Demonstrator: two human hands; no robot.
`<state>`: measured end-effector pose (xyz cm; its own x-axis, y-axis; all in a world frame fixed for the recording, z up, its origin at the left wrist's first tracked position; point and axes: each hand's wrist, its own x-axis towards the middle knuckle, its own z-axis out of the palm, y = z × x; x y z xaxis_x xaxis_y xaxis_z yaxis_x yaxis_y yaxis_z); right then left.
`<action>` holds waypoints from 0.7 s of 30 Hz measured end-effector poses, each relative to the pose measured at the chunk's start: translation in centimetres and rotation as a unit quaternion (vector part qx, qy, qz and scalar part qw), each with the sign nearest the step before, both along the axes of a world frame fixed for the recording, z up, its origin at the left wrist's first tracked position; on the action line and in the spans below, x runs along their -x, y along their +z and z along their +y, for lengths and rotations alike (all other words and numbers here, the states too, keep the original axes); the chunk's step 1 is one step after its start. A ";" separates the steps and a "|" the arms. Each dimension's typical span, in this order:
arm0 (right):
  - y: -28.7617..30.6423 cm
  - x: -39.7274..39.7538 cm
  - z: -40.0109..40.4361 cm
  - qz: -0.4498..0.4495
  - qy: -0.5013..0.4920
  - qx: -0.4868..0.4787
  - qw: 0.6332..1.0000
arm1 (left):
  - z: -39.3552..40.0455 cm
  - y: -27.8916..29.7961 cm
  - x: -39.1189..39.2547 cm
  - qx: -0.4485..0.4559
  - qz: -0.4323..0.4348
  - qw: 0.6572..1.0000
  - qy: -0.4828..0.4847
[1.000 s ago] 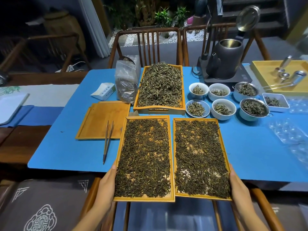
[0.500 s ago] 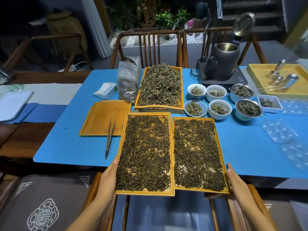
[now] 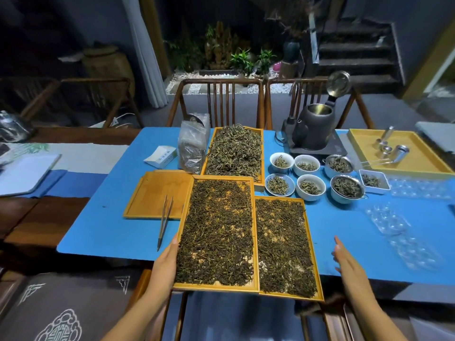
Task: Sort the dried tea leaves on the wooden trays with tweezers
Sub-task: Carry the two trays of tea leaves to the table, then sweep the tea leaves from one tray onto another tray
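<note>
Tweezers (image 3: 165,221): thin, stiff, light; pinch mid-shaft | left hand (image 3: 164,263) fingers grasping left tea tray (image 3: 216,286) | right hand (image 3: 344,258) released, empty

Small box (image 3: 160,156) print: illegible.

L hand (image 3: 165,263): forearm enters from lower left, palm flat vs tray's left edge, fingers extended, thumb at rim. R hand (image 3: 344,258): open, fingers straight and together, held apart from tray, touching nothing, forearm from lower right.
</note>
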<state>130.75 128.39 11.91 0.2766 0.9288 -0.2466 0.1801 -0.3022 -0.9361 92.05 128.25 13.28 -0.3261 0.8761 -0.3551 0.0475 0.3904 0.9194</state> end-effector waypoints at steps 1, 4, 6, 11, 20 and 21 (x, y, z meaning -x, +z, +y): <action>0.8 0.7 0.5 0.007 0.006 -0.003 1.000 | 0.1 0.3 -0.2 0.000 0.002 1.000 -0.001; 2.9 2.9 2.0 0.039 0.011 -0.007 0.999 | 0.4 1.5 -1.0 -0.004 0.008 1.000 -0.002; 3.9 4.6 3.0 0.048 0.020 -0.002 0.999 | 0.8 2.2 -1.6 -0.004 0.009 1.000 -0.008; 7.1 8.8 3.9 0.133 0.087 0.039 0.986 | 1.8 4.1 -3.5 -0.014 0.006 1.000 -0.018; 7.3 11.4 4.4 0.129 0.098 0.027 0.986 | 2.3 5.7 -5.8 -0.033 0.009 0.999 -0.026; 7.2 11.4 4.6 0.117 0.092 0.026 0.989 | 2.3 5.7 -5.8 -0.028 0.017 0.999 -0.025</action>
<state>119.32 132.95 19.12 0.0342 0.9427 -0.3320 0.0170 -0.3327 -0.9429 97.90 130.57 19.01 -0.2919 0.9098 -0.2949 0.0980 0.3352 0.9371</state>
